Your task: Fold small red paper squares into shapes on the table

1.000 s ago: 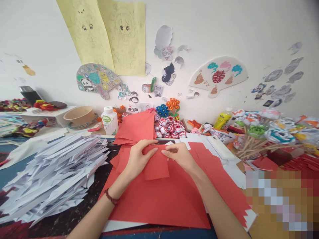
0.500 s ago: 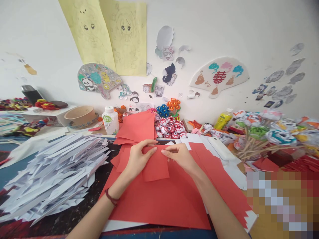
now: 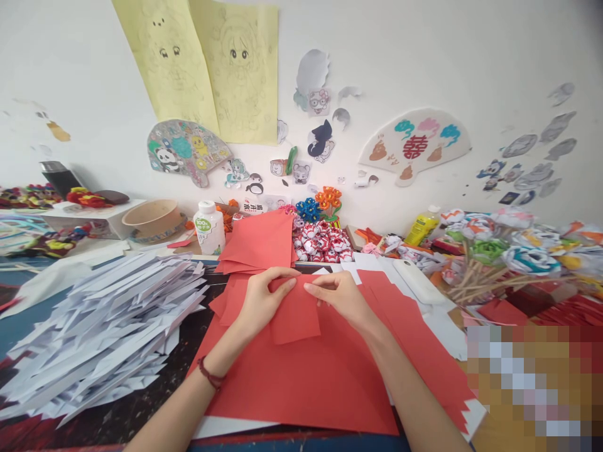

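A small red paper square [image 3: 296, 314] lies on a large red sheet [image 3: 306, 376] in front of me. My left hand [image 3: 261, 300] pinches the square's upper left edge, thumb over the top and fingers closed on it. My right hand [image 3: 342, 296] pinches the upper right edge of the same square, fingertips nearly meeting the left ones. A red cord bracelet sits on my left wrist.
A heap of white paper strips [image 3: 98, 329] fills the left. Folded red sheets [image 3: 259, 242] stand behind my hands, with a white glue bottle [image 3: 208, 227], a paper bowl [image 3: 151, 220], red-white paper flowers [image 3: 323, 242] and flowers on sticks [image 3: 509, 251] at right. The wall is close behind.
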Demonstrator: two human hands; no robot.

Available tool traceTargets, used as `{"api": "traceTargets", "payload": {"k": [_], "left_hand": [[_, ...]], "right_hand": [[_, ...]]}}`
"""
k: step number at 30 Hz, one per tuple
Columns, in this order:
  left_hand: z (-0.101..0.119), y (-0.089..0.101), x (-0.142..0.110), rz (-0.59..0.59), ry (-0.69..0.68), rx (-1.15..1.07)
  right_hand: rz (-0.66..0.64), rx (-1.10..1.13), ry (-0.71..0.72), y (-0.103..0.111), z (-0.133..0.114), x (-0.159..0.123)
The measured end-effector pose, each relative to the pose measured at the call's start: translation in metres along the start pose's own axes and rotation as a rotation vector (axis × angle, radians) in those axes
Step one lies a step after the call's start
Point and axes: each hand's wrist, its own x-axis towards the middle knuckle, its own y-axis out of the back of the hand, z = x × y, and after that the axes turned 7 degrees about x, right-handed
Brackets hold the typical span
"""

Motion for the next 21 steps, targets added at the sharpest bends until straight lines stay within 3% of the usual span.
{"api": "traceTargets", "payload": {"k": [12, 17, 21], "left_hand": [[0.0016, 0.0022, 0.0008, -0.026, 0.015, -0.015], [0.0061, 0.0084, 0.0034, -0.035, 0.251, -0.203], [0.0067, 0.0074, 0.0021, -0.188, 0.435, -0.480]], "right_hand": [[0.013, 0.014, 0.028, 0.0002, -0.0014, 0.0003], [0.103, 0.026, 0.076, 0.0041, 0.0020, 0.0025], [0.169, 0.008, 0.125, 0.0082, 0.0005, 0.0030]]}}
